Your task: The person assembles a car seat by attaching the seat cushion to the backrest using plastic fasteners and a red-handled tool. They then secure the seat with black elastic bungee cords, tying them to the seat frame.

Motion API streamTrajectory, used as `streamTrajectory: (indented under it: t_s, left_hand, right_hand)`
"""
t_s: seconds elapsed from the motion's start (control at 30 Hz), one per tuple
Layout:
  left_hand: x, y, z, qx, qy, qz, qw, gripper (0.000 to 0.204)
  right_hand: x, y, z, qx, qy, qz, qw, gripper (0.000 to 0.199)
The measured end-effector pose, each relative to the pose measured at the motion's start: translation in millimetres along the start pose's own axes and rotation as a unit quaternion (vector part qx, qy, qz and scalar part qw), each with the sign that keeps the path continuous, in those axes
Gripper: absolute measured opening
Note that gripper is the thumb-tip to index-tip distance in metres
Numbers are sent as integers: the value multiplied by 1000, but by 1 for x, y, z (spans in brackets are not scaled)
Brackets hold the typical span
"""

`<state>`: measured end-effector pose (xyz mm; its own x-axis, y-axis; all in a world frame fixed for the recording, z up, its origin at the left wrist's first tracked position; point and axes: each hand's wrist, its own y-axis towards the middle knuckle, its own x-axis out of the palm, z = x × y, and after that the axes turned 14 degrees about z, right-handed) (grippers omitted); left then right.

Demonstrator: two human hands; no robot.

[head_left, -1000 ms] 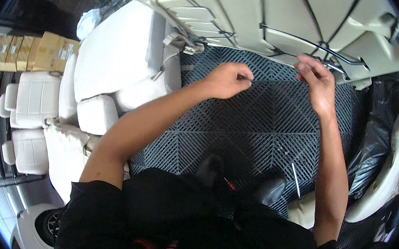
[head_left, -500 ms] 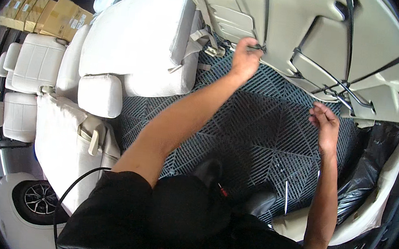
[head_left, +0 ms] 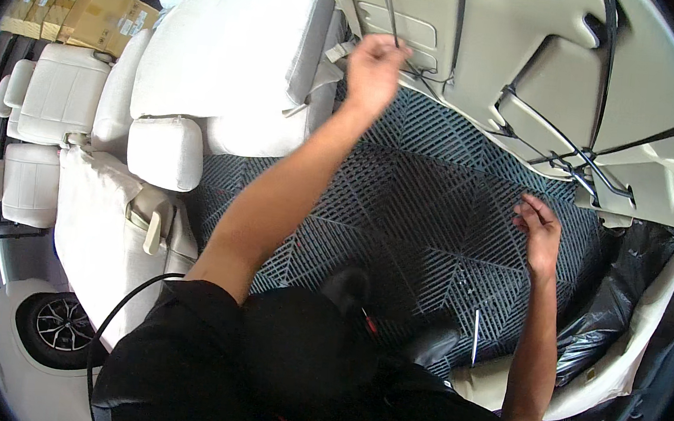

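Note:
A thin black elastic cord [head_left: 389, 8] is pinched in the fingers of my left hand [head_left: 373, 74], pulled out taut beside a large beige moulded panel [head_left: 532, 34]. Part of the cord runs from the hand down toward the panel's lower edge. More black cords [head_left: 604, 90] cross the panel and meet in a cluster near its lower right. Below that cluster, over the dark slatted floor mat [head_left: 434, 212], hovers my right hand [head_left: 541, 234]. Its fingers are loosely bent and apart, and I see nothing in them.
Light fabric car seats [head_left: 223, 45] lie to the left, with cardboard boxes [head_left: 100, 17] behind. A white rod [head_left: 475, 337] and a red-handled tool [head_left: 369, 322] are near my feet. Black plastic sheeting [head_left: 613, 294] lines the right side. A white car [head_left: 24, 343] stands lower left.
My left hand has moved left and up along the panel, drawing the black cord with it. My right hand has dropped slightly, away from the panel's edge.

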<state>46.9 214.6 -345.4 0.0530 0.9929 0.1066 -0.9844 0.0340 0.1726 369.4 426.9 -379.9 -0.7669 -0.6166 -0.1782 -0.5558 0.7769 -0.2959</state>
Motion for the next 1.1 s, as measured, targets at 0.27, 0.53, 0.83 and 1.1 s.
streamTrajectory:
  t_s: [0.27,0.53,0.83,1.1]
  left_hand:
    - [-9,11,-31,180,106,102,973,46]
    - [3,24,1,181,121,130,967,62]
    - [-7,38,8,106,-26,134,985,43]
    - [-14,18,-2,112,-67,107,986,29]
  right_hand:
    - [-20,2,23,-8,-23,-7,1000,28]
    - [-22,-12,21,0,-61,12,998,31]
    - [-14,-7,23,23,-66,-14,997,32]
    - [-19,-10,32,13,-90,-4,996,33]
